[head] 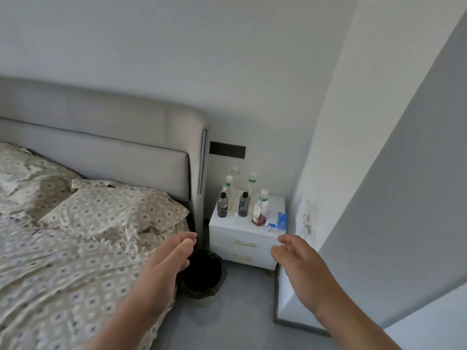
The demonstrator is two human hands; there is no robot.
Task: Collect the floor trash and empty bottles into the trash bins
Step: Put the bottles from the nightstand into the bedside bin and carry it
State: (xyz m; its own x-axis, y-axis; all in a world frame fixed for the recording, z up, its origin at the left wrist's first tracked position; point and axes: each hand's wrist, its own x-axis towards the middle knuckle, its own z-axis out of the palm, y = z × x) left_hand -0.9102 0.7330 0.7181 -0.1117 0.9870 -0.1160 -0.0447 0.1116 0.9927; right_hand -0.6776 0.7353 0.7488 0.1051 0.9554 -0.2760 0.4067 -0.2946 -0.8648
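Bottles (243, 204) are what I am after, and they all stand upright on the nightstand (243, 236). By size: the bed (63, 274) with its patterned sheet fills the left, a pillow (113, 213) lying against the grey headboard (101, 157). The white nightstand sits in the room's corner, just beside the headboard's end. On the floor between bed and nightstand stands the dark trash bin (202, 271), partly behind my left hand (164, 263). My right hand (295, 258) hovers before the nightstand's front. Both hands are loose-fingered and hold nothing. On the nightstand top, clear bottles line the back edge, two dark-capped ones stand at the left front, and a bottle with reddish liquid (259, 210) stands near a blue box (281, 221) at the right front corner.
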